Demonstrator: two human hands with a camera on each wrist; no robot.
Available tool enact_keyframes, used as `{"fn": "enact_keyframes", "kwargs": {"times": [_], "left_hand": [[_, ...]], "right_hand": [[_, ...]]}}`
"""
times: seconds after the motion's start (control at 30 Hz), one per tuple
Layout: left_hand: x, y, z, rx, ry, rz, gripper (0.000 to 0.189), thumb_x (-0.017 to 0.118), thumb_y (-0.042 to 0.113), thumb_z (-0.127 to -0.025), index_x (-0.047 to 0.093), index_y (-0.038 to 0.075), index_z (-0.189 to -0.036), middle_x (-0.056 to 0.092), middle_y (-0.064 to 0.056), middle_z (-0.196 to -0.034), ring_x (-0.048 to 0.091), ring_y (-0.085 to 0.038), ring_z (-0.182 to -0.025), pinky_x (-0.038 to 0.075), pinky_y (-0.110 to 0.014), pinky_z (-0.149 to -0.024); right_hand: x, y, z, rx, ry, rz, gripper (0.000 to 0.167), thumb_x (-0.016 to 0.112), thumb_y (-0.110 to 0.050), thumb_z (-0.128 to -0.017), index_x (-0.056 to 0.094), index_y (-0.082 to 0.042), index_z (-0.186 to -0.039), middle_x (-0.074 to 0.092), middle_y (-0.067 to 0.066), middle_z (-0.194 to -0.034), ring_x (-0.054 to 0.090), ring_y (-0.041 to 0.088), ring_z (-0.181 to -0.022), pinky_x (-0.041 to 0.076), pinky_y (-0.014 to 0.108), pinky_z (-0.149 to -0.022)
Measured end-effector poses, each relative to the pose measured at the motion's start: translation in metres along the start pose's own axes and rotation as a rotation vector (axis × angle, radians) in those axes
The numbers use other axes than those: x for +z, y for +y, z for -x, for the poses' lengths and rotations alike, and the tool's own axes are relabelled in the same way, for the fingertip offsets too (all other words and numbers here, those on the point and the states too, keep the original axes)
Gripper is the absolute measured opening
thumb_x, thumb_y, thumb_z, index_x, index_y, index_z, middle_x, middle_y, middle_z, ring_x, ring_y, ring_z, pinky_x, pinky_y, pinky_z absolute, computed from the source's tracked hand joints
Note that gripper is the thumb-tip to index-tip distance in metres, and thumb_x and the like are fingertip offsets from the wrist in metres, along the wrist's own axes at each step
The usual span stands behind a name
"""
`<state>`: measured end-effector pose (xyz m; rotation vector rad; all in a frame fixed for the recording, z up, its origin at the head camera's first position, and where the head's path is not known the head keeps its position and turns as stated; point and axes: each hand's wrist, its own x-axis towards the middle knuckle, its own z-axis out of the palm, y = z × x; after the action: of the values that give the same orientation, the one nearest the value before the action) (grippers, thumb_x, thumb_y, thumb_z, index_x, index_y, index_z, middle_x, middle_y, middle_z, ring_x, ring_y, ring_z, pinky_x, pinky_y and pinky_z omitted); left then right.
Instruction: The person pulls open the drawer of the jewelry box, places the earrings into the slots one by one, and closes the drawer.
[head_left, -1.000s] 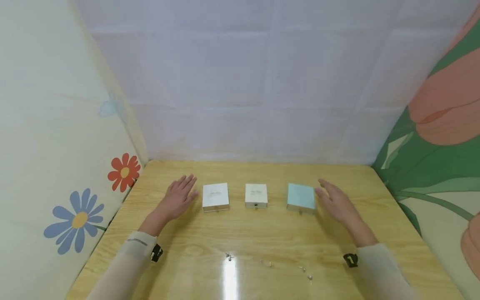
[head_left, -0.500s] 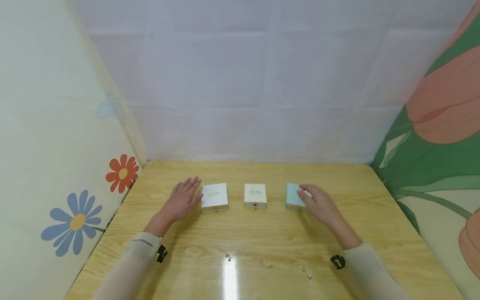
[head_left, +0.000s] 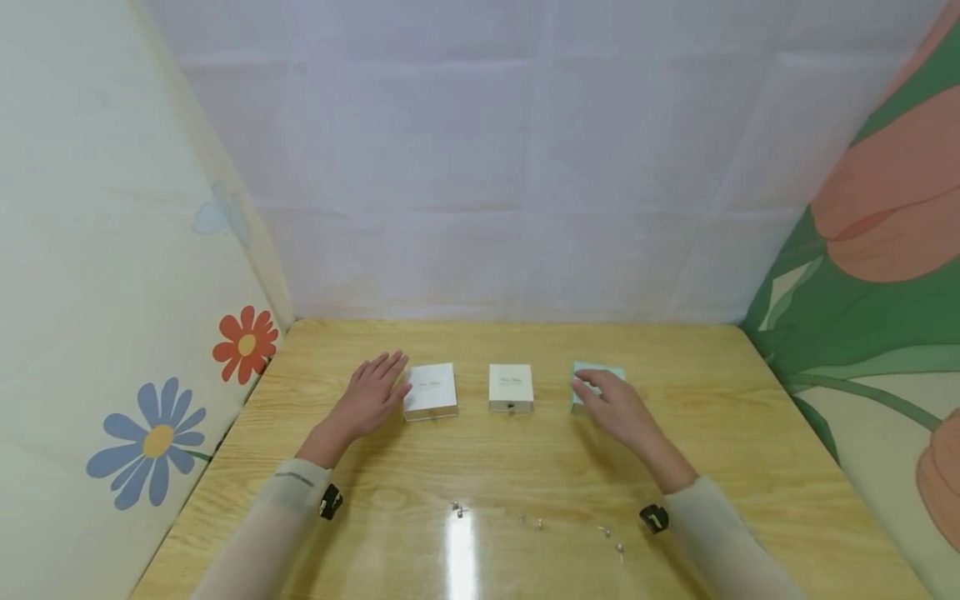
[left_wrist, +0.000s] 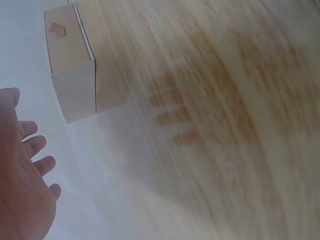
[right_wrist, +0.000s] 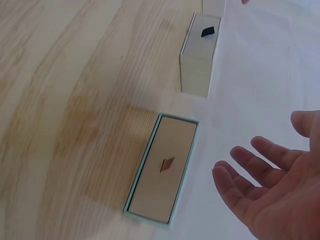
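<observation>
My left hand (head_left: 366, 397) is spread just left of a white drawer box (head_left: 431, 390), its thumb at the box's edge and nothing held. In the left wrist view that box (left_wrist: 75, 90) shows its front with a small pull tab. Over a light-blue drawer box (head_left: 600, 367) reaches my right hand (head_left: 615, 408), fingers relaxed and holding nothing; it hides much of the lid. The right wrist view shows the light-blue box's beige front (right_wrist: 162, 172) with a brown tab, the fingers apart from it. Between these two stands a smaller cream box (head_left: 511, 386) with a dark tab.
Nearer on the wooden table (head_left: 420, 467) lie several small stud-like pieces: a pair at left (head_left: 459, 509), a pair in the middle (head_left: 539, 523) and a pair at right (head_left: 619, 547). A white cloth (head_left: 495, 167) hangs behind the table, with floral-patterned cloths at both sides.
My right hand has moved left, from beside the light-blue box to over it. The left hand has shifted slightly right, up to the white box. The boxes and small pieces stay in place.
</observation>
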<state>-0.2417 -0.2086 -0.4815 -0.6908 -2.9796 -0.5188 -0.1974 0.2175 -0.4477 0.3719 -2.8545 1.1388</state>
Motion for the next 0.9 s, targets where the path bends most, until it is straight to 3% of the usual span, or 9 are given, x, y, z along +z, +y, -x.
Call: {"fn": "enact_keyframes", "kwargs": {"times": [0.33, 0.67, 0.9], "left_hand": [[0.005, -0.001, -0.005, -0.015, -0.026, -0.005, 0.061, 0.037, 0.041, -0.111, 0.030, 0.004, -0.159, 0.026, -0.015, -0.166, 0.021, -0.040, -0.152, 0.013, -0.063, -0.123], [0.007, 0.000, -0.007, -0.015, -0.038, -0.017, 0.060, 0.036, 0.040, -0.111, 0.030, 0.004, -0.159, 0.027, -0.016, -0.165, 0.022, -0.041, -0.152, 0.014, -0.064, -0.123], [0.009, 0.001, -0.010, -0.010, -0.051, -0.032, 0.060, 0.037, 0.038, -0.111, 0.030, 0.004, -0.159, 0.027, -0.017, -0.165, 0.023, -0.041, -0.151, 0.014, -0.063, -0.123]], "right_hand": [[0.012, -0.012, -0.003, 0.044, -0.050, 0.000, 0.049, 0.046, -0.033, -0.109, 0.055, 0.005, -0.139, 0.059, 0.026, -0.137, 0.057, 0.044, -0.125, 0.047, 0.060, -0.105], [0.024, -0.020, -0.005, 0.121, -0.127, 0.002, 0.053, 0.045, -0.041, -0.108, 0.057, 0.000, -0.140, 0.062, 0.021, -0.136, 0.057, 0.040, -0.126, 0.046, 0.058, -0.106], [0.035, -0.025, -0.007, 0.127, -0.139, 0.017, 0.048, 0.047, -0.039, -0.108, 0.061, -0.002, -0.135, 0.066, 0.017, -0.127, 0.062, 0.036, -0.117, 0.052, 0.054, -0.099]]}}
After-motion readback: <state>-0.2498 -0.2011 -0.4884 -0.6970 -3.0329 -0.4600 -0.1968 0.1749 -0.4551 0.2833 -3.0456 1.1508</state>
